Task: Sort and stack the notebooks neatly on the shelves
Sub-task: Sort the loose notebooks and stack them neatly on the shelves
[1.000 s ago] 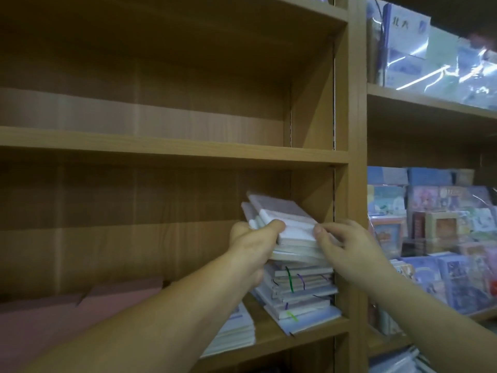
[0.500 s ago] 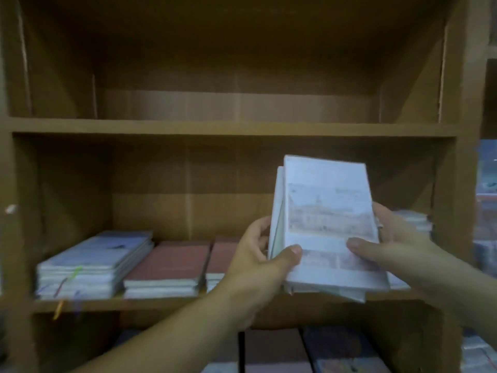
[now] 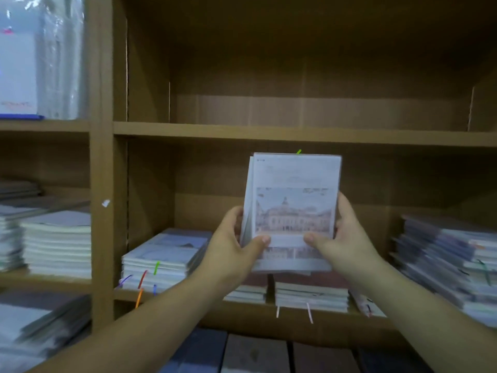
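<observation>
- Several notebooks, gathered into one bundle (image 3: 293, 211), stand upright in the air in front of the middle shelf (image 3: 336, 323). The cover with a drawing of a building faces near, and a green ribbon pokes from the top.
- Two hands carry it. The left hand (image 3: 234, 243) has its grip closed on the bundle's left edge, thumb across the lower cover. The right hand (image 3: 347, 235) clamps the right edge the same way.
- Directly below and behind the bundle, two low red-covered stacks (image 3: 312, 294) lie flat and squared on the shelf.
- Left of these, a pale stack (image 3: 164, 254) with coloured ribbons hanging out looks fairly even.
- At the far right, a taller pile (image 3: 443, 265) sits stepped and crooked, and by the look of it still needs straightening.
- In the left bay, white-edged stacks (image 3: 56, 243) look tidy, while the blurred pile below them looks loose.
- Judged from this, the sorting is partly done. The held bundle is not yet placed, and a matching stack must be picked for it.
</observation>
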The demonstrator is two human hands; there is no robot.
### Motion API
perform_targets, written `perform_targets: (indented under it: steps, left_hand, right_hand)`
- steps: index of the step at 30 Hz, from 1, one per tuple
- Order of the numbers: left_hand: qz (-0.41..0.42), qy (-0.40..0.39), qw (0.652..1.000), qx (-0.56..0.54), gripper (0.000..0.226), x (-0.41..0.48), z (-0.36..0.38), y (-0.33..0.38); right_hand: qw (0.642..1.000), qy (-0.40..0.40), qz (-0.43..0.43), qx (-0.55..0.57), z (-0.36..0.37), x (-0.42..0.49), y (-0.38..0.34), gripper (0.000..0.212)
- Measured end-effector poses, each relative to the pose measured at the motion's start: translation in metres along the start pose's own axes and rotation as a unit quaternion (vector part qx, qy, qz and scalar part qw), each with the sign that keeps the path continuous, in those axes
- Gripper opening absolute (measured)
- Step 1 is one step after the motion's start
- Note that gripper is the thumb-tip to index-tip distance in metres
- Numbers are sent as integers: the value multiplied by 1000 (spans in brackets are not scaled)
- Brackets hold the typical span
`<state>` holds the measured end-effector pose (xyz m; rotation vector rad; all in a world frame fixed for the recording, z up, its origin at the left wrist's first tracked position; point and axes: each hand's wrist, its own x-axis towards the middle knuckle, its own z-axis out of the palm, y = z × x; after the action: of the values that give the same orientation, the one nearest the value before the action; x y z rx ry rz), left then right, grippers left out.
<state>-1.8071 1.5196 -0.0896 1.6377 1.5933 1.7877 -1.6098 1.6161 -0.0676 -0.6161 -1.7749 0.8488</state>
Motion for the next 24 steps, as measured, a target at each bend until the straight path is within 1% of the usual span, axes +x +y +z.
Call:
perform_targets:
  steps: [5, 9, 11, 15, 17, 21, 24]
  left_hand:
    - [-10, -34, 999, -25, 60, 13, 32, -14]
    - [2, -61, 998, -19, 74, 11, 50, -33]
    - [8, -66, 998, 0, 76, 8, 53, -41]
    - [13, -87, 992, 87, 83, 5, 57, -46]
    - [15, -87, 989, 117, 81, 1, 61, -46]
    - [32, -57, 980, 185, 72, -6, 67, -51]
    - [36, -56, 971, 228, 71, -11, 71, -51]
  right_hand:
    - [999, 8, -4, -32, -22, 1, 21, 93]
    - [998, 6, -6, -54, -27, -5, 40, 91]
    - [998, -3, -7, -59, -23, -8, 47, 91]
    - [997, -8, 2, -75, -13, -9, 58, 91]
    - [996, -2, 8, -93, -10, -11, 63, 83]
    - [990, -8, 26, -140, -6, -14, 69, 61]
    - [985, -18, 29, -166, -9, -15, 74, 54]
